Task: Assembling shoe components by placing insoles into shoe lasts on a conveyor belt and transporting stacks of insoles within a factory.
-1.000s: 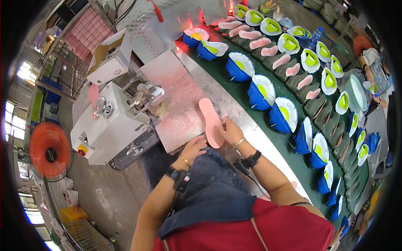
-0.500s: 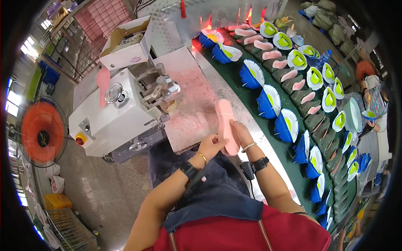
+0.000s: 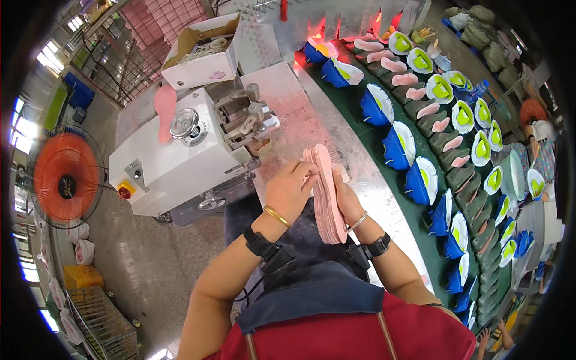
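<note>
A thick bundle of pink insoles (image 3: pixel 329 210) stands on edge between my hands, over my lap, its layered side facing left. A thin light band seems to cross it near the far end. My right hand (image 3: pixel 348 204) is closed round the right side of the bundle. My left hand (image 3: pixel 289 187) is at the upper left, its thumb and fingers pinched against the layers near the band; whether it grips the band or an insole edge is hard to make out. Just beyond lies a board (image 3: pixel 294 114) covered in pink dust.
To the left stands a white machine (image 3: pixel 162 162) with metal rollers; a single pink insole (image 3: pixel 165 111) lies on it. Behind is a white box (image 3: pixel 201 72). On the right a green conveyor (image 3: pixel 372 138) carries blue-and-white shoe uppers (image 3: pixel 399 144), dark lasts and pink insoles. An orange fan (image 3: pixel 65 177) stands far left.
The bundle has turned from its flat face to show its layered edge. My left hand has moved up along it, from the near end toward the far end. The view has shifted slightly.
</note>
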A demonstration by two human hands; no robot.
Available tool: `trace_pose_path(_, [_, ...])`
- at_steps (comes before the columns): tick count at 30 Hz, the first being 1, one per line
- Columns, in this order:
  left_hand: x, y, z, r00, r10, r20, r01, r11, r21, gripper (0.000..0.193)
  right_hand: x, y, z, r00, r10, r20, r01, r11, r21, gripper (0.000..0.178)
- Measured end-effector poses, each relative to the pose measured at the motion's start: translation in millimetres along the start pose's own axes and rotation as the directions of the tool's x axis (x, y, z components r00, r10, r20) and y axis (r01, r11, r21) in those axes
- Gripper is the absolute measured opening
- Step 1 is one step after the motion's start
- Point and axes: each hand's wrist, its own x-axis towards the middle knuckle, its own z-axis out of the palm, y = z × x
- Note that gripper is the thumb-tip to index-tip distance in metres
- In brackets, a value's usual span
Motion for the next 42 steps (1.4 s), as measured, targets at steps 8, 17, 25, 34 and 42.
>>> trace_pose_path(8, [0.4,-2.0,-13.8,0.996,0.054,0.077,-0.062,0.993,0.099,0.016,-4.1,-3.2,-0.5,0.954,-0.022,0.301,-0.031,0.985,0.171,0.059])
trace_pose_path(17, [58.2,-19.9,-62.4,0.962,0.090,-0.259,0.018,0.921,0.388,0.015,-15.4,2.0,-7.4,0.910,-0.086,0.405,0.136,0.986,-0.095,0.054])
trace_pose_path(25, [213.4,-14.4,-222.2,0.924,0.250,-0.289,-0.029,0.800,0.599,0.012,-28.6,-2.9,-20.5,0.906,-0.051,0.420,0.007,0.994,0.107,0.052])
trace_pose_path(34, [217.3,-92.7,-257.0,0.970,-0.187,-0.154,0.239,0.630,0.739,0.022,-42.5,22.3,-42.0,0.951,0.032,0.309,-0.124,0.951,0.284,0.048])
trace_pose_path(42, [134.6,-30.0,-240.6,0.970,-0.066,-0.234,0.145,0.929,0.339,0.010,-38.2,24.5,-23.6,0.942,-0.025,0.335,-0.095,0.937,0.336,0.045])
